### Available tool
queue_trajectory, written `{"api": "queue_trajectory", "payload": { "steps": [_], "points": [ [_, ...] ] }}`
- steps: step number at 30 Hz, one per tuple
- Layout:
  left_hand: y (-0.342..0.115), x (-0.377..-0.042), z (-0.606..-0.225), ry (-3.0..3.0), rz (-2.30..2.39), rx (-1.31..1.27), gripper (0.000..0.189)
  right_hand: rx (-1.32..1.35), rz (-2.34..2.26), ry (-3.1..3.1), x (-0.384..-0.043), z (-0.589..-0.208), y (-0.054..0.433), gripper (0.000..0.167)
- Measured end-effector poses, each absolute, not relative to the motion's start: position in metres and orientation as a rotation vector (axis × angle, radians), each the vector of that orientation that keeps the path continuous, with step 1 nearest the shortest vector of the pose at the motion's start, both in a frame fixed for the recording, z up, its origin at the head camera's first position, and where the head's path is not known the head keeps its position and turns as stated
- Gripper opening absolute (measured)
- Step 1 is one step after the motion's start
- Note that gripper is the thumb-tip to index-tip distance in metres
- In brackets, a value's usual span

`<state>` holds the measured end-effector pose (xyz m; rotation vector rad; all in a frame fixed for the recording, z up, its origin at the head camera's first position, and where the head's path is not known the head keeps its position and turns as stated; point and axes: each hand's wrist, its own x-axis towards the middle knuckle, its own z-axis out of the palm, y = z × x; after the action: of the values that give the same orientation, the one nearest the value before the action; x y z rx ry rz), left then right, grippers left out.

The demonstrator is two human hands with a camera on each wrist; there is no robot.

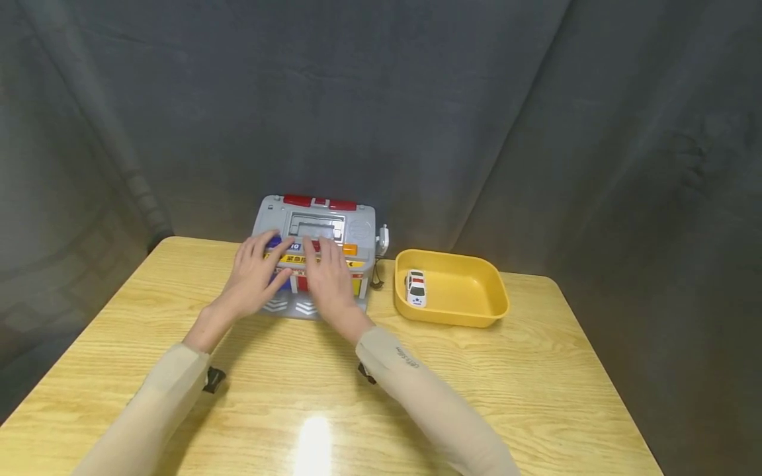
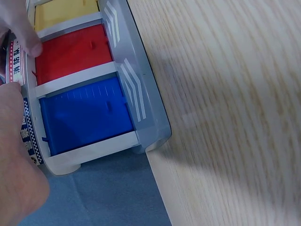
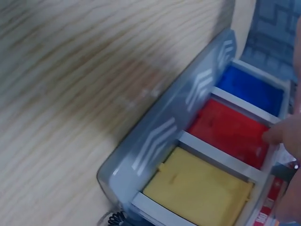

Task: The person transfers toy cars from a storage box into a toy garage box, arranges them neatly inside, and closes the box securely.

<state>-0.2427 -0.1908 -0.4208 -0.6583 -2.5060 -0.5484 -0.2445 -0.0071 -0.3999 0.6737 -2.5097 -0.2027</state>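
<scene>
A grey toy garage (image 1: 360, 228) with colored buttons on top stands at the back of the table. Over its front edge lies my left hand (image 1: 247, 281), fingers spread near the blue button (image 1: 274, 242). Beside it my right hand (image 1: 329, 281) has its fingers extended at the red button (image 1: 316, 246); the orange button (image 1: 350, 249) is just to its right. Whether the fingertips press the buttons cannot be made out. The blue door (image 2: 87, 117), red door (image 2: 75, 54) and yellow door (image 3: 200, 186) on the garage front are all closed. Neither hand grips anything.
Right of the garage is a yellow tray (image 1: 452, 320) with a white toy police car (image 1: 417, 291) in its left end. A white handset (image 1: 383, 240) with a coiled cord hangs on the garage's right side. Dark curtain (image 1: 381, 99) surrounds the wooden table (image 1: 286, 396).
</scene>
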Motion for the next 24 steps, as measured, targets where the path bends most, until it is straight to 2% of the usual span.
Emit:
{"api": "queue_trajectory", "payload": {
  "steps": [12, 20, 24],
  "points": [
    [-0.188, -0.246, -0.422, -2.509, -0.520, -0.663, 0.056, 0.989, 0.272, -2.576, -0.244, -0.370, 0.030, 0.059],
    [-0.187, -0.246, -0.421, -2.519, -0.546, -0.661, 0.057, 0.737, 0.265, -2.736, -0.250, -0.364, 0.052, 0.076],
    [-0.187, -0.246, -0.422, -2.520, -0.545, -0.650, 0.060, 0.658, 0.267, -2.764, -0.250, -0.366, 0.057, 0.078]
  ]
}}
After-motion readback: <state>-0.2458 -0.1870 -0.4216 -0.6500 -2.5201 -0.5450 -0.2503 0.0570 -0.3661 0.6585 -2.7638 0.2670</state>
